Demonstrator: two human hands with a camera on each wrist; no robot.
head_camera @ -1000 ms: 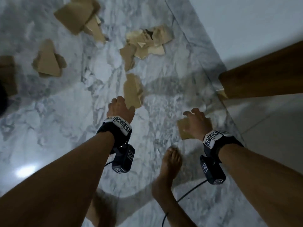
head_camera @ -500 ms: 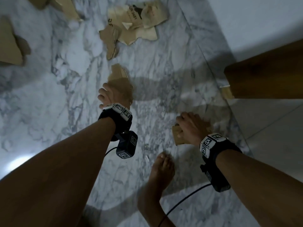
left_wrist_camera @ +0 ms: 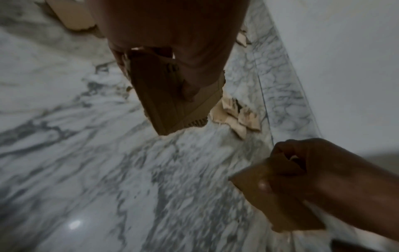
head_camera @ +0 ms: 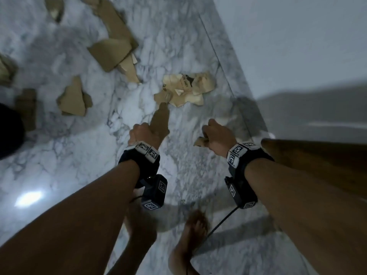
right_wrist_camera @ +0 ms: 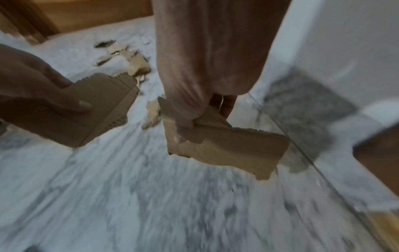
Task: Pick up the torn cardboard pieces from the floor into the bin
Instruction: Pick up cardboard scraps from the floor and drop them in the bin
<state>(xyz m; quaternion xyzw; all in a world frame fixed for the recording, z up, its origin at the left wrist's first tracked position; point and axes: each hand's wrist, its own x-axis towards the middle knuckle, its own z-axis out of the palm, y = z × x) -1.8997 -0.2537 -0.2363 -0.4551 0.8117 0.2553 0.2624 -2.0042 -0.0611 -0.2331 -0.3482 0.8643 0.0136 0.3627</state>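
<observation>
My left hand (head_camera: 146, 133) grips a long brown cardboard piece (head_camera: 160, 121), lifted off the marble floor; the left wrist view shows the thumb lying across this piece (left_wrist_camera: 177, 100). My right hand (head_camera: 216, 135) holds a smaller torn cardboard piece (head_camera: 200, 141), pinched between thumb and fingers, and the right wrist view shows that piece (right_wrist_camera: 228, 150) clear of the floor. Several more torn pieces lie ahead: a pale crumpled cluster (head_camera: 186, 89), a large folded piece (head_camera: 111, 53) and a brown scrap (head_camera: 73, 99). No bin is clearly in view.
A white wall (head_camera: 297, 46) runs along the right. A wooden panel (head_camera: 317, 163) juts in at the right edge. A dark object (head_camera: 10, 132) sits at the left edge, with more cardboard beside it. My bare feet (head_camera: 195, 227) stand on the marble below my arms.
Both hands have risen from the floor, each carrying its cardboard piece. The view has lifted, bringing more scattered pieces into sight ahead.
</observation>
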